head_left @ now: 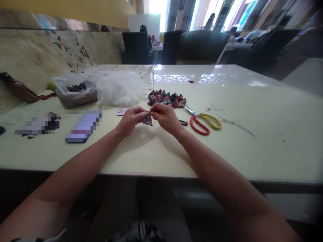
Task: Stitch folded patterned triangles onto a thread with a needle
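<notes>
Cloth [148, 121] hanging between hands, above table [176, 158], lower edge dangling free. Probably weighing next to nothing; looking soft, limp, likely creasing easily, hardly slipping, not fragile. Top edge or corner seeming best hold, thumb against fingertip. Left hand [131, 118] pinching upper left side, thumb and fingers clamped on cloth. Right hand [165, 116] meeting it at top, fingertips together; what they are gripping, cannot tell. Forearms [94, 156] reaching forward, converging.

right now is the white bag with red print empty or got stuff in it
It has stuff in it: dark bits show inside the white bag. How full it is, I cannot tell.
</notes>
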The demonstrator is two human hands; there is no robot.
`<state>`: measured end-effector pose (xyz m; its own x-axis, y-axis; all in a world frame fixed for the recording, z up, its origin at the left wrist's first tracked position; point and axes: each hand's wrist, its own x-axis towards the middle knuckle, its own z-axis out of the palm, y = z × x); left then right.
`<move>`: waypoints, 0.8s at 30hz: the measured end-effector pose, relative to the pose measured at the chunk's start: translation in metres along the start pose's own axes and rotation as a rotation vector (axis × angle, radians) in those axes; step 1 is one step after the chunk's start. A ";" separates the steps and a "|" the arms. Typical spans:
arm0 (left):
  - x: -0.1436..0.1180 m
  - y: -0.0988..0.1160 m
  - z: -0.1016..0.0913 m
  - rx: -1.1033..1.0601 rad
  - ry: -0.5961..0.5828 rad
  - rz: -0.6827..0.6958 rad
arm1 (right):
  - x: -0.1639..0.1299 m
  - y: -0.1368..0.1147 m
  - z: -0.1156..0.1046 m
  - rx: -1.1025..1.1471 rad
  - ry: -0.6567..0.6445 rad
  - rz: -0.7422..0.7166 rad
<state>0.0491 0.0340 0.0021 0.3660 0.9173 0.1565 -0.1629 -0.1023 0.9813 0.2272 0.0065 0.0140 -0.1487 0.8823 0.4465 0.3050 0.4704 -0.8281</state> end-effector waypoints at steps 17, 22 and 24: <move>-0.002 -0.004 0.002 0.174 -0.007 0.118 | -0.004 -0.005 0.001 -0.118 -0.104 0.050; -0.004 -0.002 0.004 0.269 -0.049 0.167 | -0.003 -0.009 0.000 -0.297 -0.127 0.019; -0.004 -0.001 0.005 0.297 -0.050 0.172 | -0.003 -0.008 0.000 -0.297 -0.140 0.037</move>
<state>0.0523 0.0289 0.0006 0.4016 0.8579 0.3204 0.0450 -0.3679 0.9288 0.2248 -0.0001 0.0194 -0.2546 0.9015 0.3501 0.5701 0.4323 -0.6987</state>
